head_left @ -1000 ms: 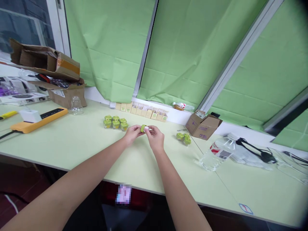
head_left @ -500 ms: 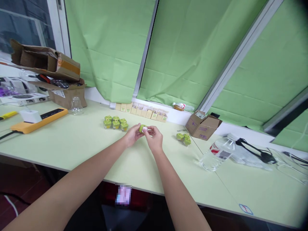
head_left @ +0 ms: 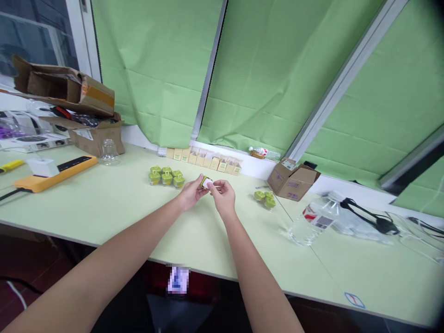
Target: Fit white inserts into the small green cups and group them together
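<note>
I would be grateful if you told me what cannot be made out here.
All in the head view:
Green and white piece: partly covered by the left hand and right hand.
Print on the label: too small and blurred.
Inside of the right cardboard box: hidden by its sides.
Black cord: cut off by the left edge.

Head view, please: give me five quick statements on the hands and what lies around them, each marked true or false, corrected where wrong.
1. The left hand and right hand both hold a small green and white piece. True.
2. The green-lidded containers all stand in one group. False: the green-lidded containers form two groups, one on either side of the hands.
3. A row of small boxes stands beyond the hands, near the wall. True.
4. The orange power strip lies to the right of the hands. False: the orange power strip lies to the left.
5. The large clear bottle is to the right of the hands. True.
</note>
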Available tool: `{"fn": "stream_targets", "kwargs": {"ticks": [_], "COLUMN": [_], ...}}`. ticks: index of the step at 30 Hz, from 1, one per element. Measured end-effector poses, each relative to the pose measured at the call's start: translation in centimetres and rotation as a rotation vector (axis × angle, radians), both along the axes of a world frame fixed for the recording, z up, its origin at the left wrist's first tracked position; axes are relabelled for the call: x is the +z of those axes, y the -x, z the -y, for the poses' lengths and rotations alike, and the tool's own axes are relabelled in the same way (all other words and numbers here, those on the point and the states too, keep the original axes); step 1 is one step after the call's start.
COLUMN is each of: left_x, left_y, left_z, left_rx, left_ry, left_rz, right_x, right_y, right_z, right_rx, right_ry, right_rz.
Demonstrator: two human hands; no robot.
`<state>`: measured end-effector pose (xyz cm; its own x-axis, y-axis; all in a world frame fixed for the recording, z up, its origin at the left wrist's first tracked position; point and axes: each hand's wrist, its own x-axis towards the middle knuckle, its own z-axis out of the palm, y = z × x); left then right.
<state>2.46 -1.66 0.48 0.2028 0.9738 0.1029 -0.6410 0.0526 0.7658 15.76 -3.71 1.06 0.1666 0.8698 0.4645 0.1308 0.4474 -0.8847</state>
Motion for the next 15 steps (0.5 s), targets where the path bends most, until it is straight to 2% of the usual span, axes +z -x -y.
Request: {"fn": "stream_targets", "kwargs": {"ticks": [9, 15], "left_x": [0.35, 0.62], "left_y": [0.22, 0.21], "left_z": [-0.21, -0.10], "left_rx": [-0.009, -0.011], "left_ry": [0.088, 0.097], "left_rz": [0.075, 0.031], "right_x": [-0.30, -0.35], "right_y": [-0.53, -0.65], "right_z": [-0.17, -0.20], "right_rx": [-0.008, -0.032], "right_ry": [0.046, 0.078], "right_rz": [0.065, 0.110]}}
